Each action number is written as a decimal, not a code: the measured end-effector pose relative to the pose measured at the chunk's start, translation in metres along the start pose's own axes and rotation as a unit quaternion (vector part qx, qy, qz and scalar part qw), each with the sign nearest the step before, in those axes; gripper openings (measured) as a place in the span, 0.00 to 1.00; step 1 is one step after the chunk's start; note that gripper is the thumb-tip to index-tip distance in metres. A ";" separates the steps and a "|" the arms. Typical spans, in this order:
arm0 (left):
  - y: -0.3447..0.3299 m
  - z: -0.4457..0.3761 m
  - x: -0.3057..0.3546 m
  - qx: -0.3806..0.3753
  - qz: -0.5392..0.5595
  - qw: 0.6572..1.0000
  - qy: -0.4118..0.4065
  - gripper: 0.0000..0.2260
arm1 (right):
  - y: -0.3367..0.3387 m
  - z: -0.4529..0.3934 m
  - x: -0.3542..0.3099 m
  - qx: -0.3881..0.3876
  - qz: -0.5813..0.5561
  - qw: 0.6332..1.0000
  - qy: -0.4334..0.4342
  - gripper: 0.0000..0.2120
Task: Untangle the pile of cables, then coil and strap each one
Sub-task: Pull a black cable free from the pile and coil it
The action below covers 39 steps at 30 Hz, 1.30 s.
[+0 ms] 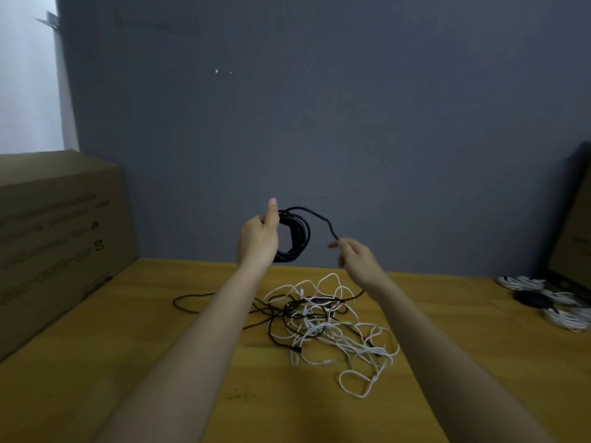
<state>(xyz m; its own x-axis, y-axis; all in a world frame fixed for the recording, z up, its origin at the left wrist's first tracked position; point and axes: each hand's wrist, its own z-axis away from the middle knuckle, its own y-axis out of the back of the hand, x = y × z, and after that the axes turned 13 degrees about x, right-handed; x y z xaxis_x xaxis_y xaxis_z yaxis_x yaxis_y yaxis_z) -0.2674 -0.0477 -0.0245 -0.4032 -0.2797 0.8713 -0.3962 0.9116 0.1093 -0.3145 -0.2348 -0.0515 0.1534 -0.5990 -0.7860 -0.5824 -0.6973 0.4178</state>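
Note:
Raised above the table, my left hand [260,233] grips a black cable coil [299,236] of several loops, thumb pointing up. A free tail of that black cable arcs from the top of the coil to the right, where my right hand [355,255] pinches its end between fingertips. Below both hands, a tangled pile of white and black cables [323,321] lies on the yellow wooden table [128,346]. One black strand [192,302] trails out of the pile to the left.
A big cardboard box [54,238] stands along the table's left side. At the far right edge lie coiled white and black cables [550,298] beside a dark leaning panel [575,225]. A grey wall rises behind the table.

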 end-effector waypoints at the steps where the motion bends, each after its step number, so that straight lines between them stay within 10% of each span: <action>1: 0.001 0.006 -0.002 -0.004 0.009 1.000 0.012 0.26 | -0.002 0.010 0.001 -0.030 -0.009 0.999 -0.023 0.16; 10: 0.015 0.056 -0.019 -0.014 -0.031 0.997 0.067 0.28 | -0.007 0.094 0.005 -0.005 -0.051 0.995 0.090 0.29; 21: 0.022 0.109 -0.019 -0.164 0.048 0.985 0.038 0.32 | -0.036 0.127 -0.005 0.096 -0.174 0.979 0.034 0.10; 26: 0.039 0.115 -0.030 -0.304 0.215 0.925 0.081 0.19 | -0.027 0.121 -0.003 -0.022 -0.270 0.962 -0.036 0.13; 39: 0.041 0.121 -0.021 -0.279 0.276 0.913 0.112 0.20 | -0.018 0.121 -0.002 -0.059 -0.173 0.983 -0.016 0.19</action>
<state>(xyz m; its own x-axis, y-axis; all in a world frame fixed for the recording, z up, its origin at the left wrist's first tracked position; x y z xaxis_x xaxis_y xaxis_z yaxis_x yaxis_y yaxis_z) -0.3751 -0.0409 -0.0966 -0.2104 0.2809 0.9364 0.3230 0.9240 -0.2046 -0.4011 -0.1735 -0.1129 0.3005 -0.3063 -0.9032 -0.4032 -0.8990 0.1708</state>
